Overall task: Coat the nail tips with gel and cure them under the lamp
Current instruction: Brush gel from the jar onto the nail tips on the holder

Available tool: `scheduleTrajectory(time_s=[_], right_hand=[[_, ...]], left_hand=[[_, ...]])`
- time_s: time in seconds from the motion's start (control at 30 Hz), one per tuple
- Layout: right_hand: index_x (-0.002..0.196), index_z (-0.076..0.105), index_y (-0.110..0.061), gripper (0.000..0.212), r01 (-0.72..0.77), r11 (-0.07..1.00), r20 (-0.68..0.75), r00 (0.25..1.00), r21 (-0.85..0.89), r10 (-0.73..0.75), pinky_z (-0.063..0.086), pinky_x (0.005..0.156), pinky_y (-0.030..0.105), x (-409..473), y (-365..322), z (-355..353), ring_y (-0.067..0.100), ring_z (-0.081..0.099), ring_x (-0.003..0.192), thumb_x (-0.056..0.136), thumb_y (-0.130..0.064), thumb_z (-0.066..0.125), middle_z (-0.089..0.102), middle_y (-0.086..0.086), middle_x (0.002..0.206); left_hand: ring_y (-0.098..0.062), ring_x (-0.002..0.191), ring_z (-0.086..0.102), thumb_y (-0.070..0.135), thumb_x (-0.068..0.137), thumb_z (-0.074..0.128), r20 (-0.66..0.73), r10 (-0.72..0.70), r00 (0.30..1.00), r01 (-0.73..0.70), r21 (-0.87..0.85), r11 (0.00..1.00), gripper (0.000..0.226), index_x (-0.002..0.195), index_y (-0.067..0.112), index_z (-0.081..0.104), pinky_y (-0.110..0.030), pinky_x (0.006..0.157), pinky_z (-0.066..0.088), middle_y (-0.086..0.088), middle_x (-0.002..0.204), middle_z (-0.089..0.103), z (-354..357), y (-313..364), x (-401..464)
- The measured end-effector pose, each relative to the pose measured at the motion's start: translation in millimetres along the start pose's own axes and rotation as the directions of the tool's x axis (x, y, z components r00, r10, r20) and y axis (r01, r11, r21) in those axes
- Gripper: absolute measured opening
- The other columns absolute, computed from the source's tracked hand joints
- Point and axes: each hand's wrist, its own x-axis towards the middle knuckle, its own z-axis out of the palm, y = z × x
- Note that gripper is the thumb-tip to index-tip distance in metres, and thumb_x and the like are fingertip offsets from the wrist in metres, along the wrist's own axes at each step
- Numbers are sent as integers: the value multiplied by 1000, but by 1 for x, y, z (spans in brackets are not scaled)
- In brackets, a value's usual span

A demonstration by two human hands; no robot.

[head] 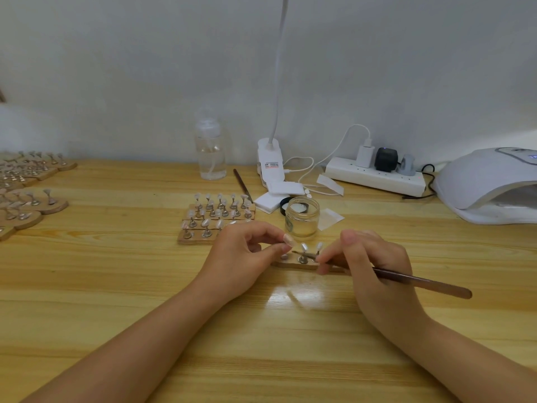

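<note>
A person's left hand [247, 251] pinches a nail tip [289, 239] between thumb and fingers, holding it just above the near end of a small wooden strip [293, 263] on the table [116, 286]. The right hand [369, 263] grips a brush [406, 279] pen-fashion, fingers curled round the shaft; its fine point reaches left toward the held tip, passing in front of two more tips standing on pegs on the strip. The brush's brown handle angles out to the right past the hand. Just behind the hands stands an open glass jar [302, 221], its black lid [286, 205] beside it. To the jar's left lies a block of holders [216, 218] carrying rows of tips. The white curing lamp [491, 184] sits at the table's far right, well apart from the hands, beside a power strip [374, 175].
</note>
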Motion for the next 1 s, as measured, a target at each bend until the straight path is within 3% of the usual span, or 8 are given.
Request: scheduleTrajectory(time_s=[0.13, 0.23, 0.37, 0.5, 0.6, 0.73, 0.93, 1.0], right_hand=[[73, 64, -26, 32, -1, 999, 43, 999, -49, 4, 48, 68, 24, 4, -1, 0, 3, 62, 69, 90, -33, 37, 66, -9, 68], [67, 66, -22, 38, -16, 1000, 42, 999, -13, 17, 42, 66, 15, 2, -1, 1, -4, 59, 63, 90, -31, 37, 64, -11, 61], [70, 65, -27, 32, -29, 999, 32, 999, -37, 30, 45, 65, 24, 2, -2, -1, 3, 60, 64, 88, -37, 39, 64, -14, 64], [69, 66, -24, 32, -69, 997, 64, 995, -39, 72, 48, 67, 27, 3, -2, 0, 8, 62, 67, 85, -41, 43, 67, -9, 66], [64, 64, -26, 34, -16, 1000, 43, 999, -2, 16, 42, 68, 14, 0, -2, -1, -3, 60, 64, 88, -34, 40, 65, -8, 56], [71, 66, -21, 33, -44, 998, 53, 998, -35, 46, 48, 66, 29, 2, -2, -2, 10, 62, 67, 86, -38, 42, 67, -5, 67], [65, 63, -28, 33, -57, 998, 66, 996, -17, 58, 41, 69, 18, 0, -2, -1, 0, 60, 62, 87, -38, 40, 66, -10, 62], [68, 63, -29, 33, -61, 998, 45, 997, -8, 61, 43, 70, 23, 1, -2, -2, 1, 62, 65, 88, -37, 39, 66, -10, 64]], left_hand=[[-46, 73, 60, 7, 74, 71, -7, -11, 1000, 11, 5, 1000, 22, 71, 28, 69, -55, 75, 50, 5, 77, 72, 0, -1, 1], [-49, 71, 59, 7, 74, 71, -18, -12, 1000, 12, 2, 1000, 28, 67, 34, 68, -54, 75, 51, 3, 77, 72, 0, -3, 1], [-29, 47, 40, 12, 74, 72, -9, 6, 1000, -6, 44, 999, 23, 70, 35, 68, -30, 59, 44, -13, 78, 70, -1, -5, 1], [-42, 61, 52, 9, 73, 72, -35, 7, 999, -6, 34, 999, 24, 68, 32, 68, -37, 63, 48, 16, 74, 69, 0, -5, 2], [-47, 70, 57, 9, 73, 72, -46, -13, 999, 14, 32, 999, 24, 67, 32, 68, -47, 69, 49, 18, 72, 69, 0, -5, 1], [-47, 73, 59, 12, 74, 72, -41, -20, 999, 22, 48, 999, 21, 68, 32, 68, -46, 73, 49, 22, 75, 69, 0, -3, 1], [-46, 75, 59, 13, 74, 73, -44, -34, 998, 36, 49, 998, 18, 69, 31, 69, -46, 74, 50, 20, 71, 69, 0, -3, 1], [-45, 75, 59, 14, 73, 73, -41, -31, 999, 33, 46, 998, 17, 70, 30, 69, -44, 74, 50, 22, 71, 69, 0, -2, 1]])
